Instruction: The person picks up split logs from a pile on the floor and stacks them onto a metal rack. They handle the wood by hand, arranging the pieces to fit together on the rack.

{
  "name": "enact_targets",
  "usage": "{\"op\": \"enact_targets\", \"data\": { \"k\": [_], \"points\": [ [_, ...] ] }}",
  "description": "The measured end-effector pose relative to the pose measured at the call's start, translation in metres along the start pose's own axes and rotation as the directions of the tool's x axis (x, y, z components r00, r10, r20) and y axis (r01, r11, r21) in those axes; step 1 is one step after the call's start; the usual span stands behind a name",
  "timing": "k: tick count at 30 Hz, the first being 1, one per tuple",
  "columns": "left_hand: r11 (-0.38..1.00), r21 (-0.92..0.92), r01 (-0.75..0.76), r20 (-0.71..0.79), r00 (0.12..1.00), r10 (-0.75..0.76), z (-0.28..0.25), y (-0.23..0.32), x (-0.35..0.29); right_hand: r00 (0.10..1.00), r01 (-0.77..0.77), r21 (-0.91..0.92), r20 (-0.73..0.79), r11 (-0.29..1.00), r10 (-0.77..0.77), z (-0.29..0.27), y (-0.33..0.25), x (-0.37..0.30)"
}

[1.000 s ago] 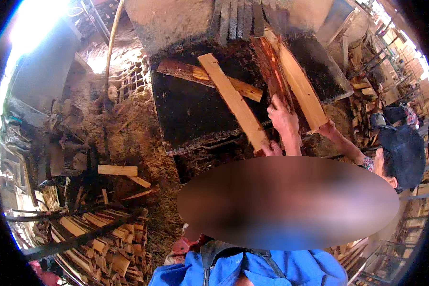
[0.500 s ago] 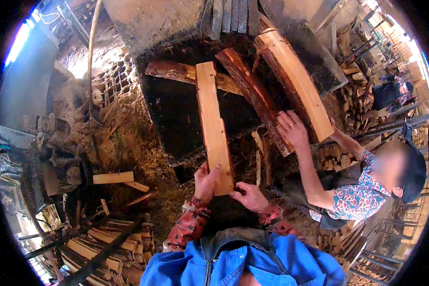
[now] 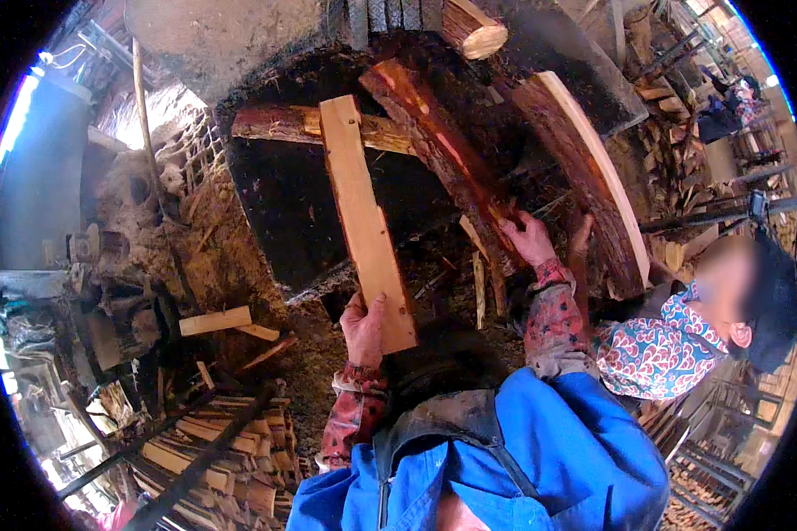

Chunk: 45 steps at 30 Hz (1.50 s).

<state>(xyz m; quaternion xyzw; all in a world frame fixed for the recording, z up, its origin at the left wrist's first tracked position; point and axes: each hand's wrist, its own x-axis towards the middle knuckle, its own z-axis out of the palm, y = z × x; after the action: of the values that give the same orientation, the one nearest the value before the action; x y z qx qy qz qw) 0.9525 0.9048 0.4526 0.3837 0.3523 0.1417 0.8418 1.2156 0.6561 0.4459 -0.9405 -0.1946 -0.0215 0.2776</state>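
My left hand (image 3: pixel 363 329) grips the near end of a pale sawn board (image 3: pixel 356 203), thumb on its flat face. The board's far end lies across a bark-covered slab (image 3: pixel 274 124). My right hand (image 3: pixel 530 239) is closed at the edge of a second, long bark-covered slab (image 3: pixel 443 146), near its lower end; part of the grip is hidden. Just right of it, a co-worker's hand (image 3: pixel 581 234) is against a third bark-sided slab (image 3: pixel 584 168), turned with its bark toward me and its pale cut edge to the right.
Beneath the wood is a dark metal surface (image 3: pixel 283 212). A cut log (image 3: pixel 478 31) sticks out at the far side. The co-worker (image 3: pixel 664 341) stands close on my right. Split wood is stacked (image 3: pixel 208 451) at lower left behind a dark bar (image 3: pixel 204 465).
My right hand has left the pale board and moved right to the bark-covered slab. The co-worker's hand has left that slab, and the third slab has tipped, bark now facing me.
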Motion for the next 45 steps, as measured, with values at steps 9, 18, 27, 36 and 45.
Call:
{"op": "enact_targets", "data": {
  "k": [9, 18, 27, 36, 45],
  "points": [
    [1.000, -0.005, -0.030, -0.023, 0.999, 0.030, 0.011, -0.008, 0.017, 0.990, -0.090, 0.509, 0.141, 0.856, 0.021, 0.006, -0.090, -0.056],
    [0.999, -0.045, -0.010, 0.025, 1.000, 0.011, 0.015, 0.004, 0.038, 0.820, 0.103, 0.344, 0.501, 0.933, -0.276, 0.048, -0.153, -0.041],
    [0.935, 0.290, -0.206, -0.008, 0.976, 0.217, -0.020, 0.034, 0.010, 0.842, 0.534, -0.175, 0.025, 0.827, -0.539, 0.107, -0.129, 0.195],
    [0.913, 0.277, -0.298, -0.070, 0.942, 0.328, -0.028, 0.055, 0.011, 0.885, 0.463, -0.300, 0.209, 0.834, -0.416, 0.112, -0.164, 0.132],
    [0.904, 0.263, -0.336, -0.072, 0.928, 0.366, 0.002, 0.080, 0.067, 0.780, 0.499, 0.296, 0.255, 0.814, -0.571, 0.112, -0.193, 0.006]
  ]
}}
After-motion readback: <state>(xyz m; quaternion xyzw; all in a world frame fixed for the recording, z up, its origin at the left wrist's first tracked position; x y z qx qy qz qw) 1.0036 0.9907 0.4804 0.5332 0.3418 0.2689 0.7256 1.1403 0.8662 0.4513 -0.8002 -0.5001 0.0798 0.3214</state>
